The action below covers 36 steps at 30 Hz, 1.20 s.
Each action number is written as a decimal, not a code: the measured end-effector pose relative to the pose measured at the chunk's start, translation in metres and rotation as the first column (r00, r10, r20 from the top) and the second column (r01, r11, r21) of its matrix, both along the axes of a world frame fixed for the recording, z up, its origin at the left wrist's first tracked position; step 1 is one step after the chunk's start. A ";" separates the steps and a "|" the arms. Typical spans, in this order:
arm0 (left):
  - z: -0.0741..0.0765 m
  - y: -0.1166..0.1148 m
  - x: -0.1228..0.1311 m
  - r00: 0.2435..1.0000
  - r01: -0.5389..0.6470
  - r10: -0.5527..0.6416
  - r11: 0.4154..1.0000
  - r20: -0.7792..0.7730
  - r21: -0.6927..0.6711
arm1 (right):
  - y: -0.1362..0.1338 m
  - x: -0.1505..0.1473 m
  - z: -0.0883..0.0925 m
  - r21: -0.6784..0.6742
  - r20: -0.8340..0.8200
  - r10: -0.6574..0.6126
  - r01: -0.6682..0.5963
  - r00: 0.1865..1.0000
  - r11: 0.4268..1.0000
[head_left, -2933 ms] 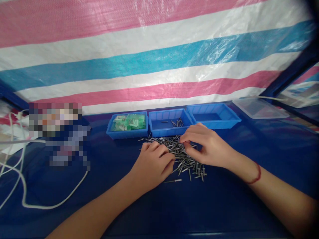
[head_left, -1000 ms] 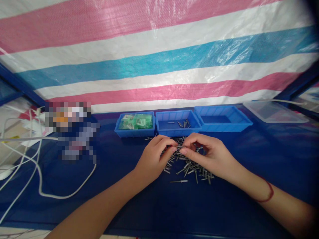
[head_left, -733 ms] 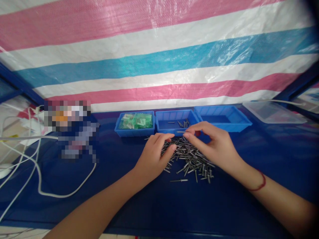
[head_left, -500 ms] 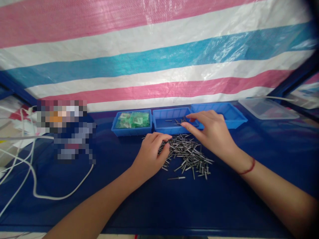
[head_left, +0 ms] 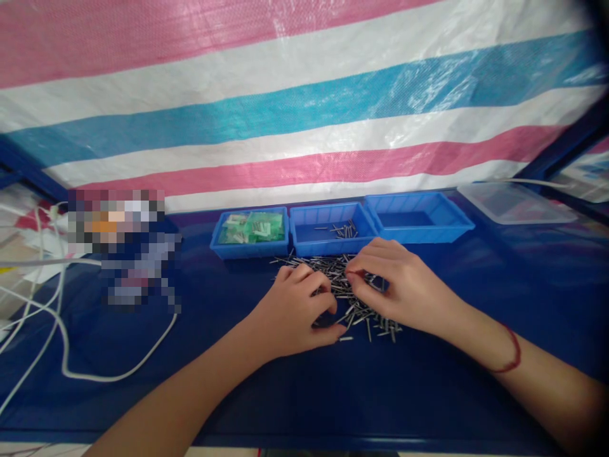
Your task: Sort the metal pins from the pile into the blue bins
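Observation:
Many thin metal rivets (head_left: pixel 354 311) lie heaped on the dark blue table. My left hand (head_left: pixel 304 308) rests over the left side of the heap, fingers curved and apart, its thumb near a single rivet at the front. Over the right part of the heap, my right hand (head_left: pixel 394 282) has thumb and forefinger pinched together; whatever is between the fingertips is too small to make out. Behind the heap, the middle blue bin (head_left: pixel 333 247) holds several rivets. Green packets (head_left: pixel 254 228) fill the left blue bin (head_left: pixel 250 251).
A third blue bin (head_left: pixel 421 219) stands at the right, beside a clear plastic lid (head_left: pixel 516 203). White cables (head_left: pixel 109 379) loop over the table's left side near a blurred patch. A striped sheet (head_left: pixel 285 114) hangs behind the bins.
My right hand has come from the middle bin down to the heap, and its fingertips have closed. My left hand has moved slightly toward the front, its thumb now near the single rivet.

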<state>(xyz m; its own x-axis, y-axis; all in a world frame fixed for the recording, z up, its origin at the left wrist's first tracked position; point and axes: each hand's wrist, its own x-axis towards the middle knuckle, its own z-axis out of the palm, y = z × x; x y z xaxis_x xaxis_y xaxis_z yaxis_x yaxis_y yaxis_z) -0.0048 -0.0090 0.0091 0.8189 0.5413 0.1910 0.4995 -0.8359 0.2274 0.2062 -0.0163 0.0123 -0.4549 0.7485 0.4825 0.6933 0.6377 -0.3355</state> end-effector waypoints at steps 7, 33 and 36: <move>-0.010 0.000 0.003 1.000 0.024 -0.023 1.000 -0.021 0.017 | -0.001 -0.004 -0.003 0.001 0.063 0.013 -0.013 0.998 1.000; -0.007 -0.003 0.009 0.822 -0.183 0.239 0.970 0.517 -0.158 | -0.010 -0.019 -0.011 -0.395 -0.541 -0.144 -0.099 0.829 0.913; -0.007 -0.002 0.008 0.831 -0.169 0.225 0.973 0.509 -0.154 | -0.010 -0.019 -0.010 -0.394 -0.532 -0.142 -0.096 0.834 0.914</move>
<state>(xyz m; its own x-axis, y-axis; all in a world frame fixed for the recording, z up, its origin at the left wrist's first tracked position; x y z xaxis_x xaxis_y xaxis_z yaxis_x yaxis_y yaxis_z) 0.0035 -0.0113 0.0024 0.4875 0.7191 0.4952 0.4355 -0.6918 0.5759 0.1873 -0.0267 0.0020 -0.1900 0.9320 0.3085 0.3351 0.3570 -0.8719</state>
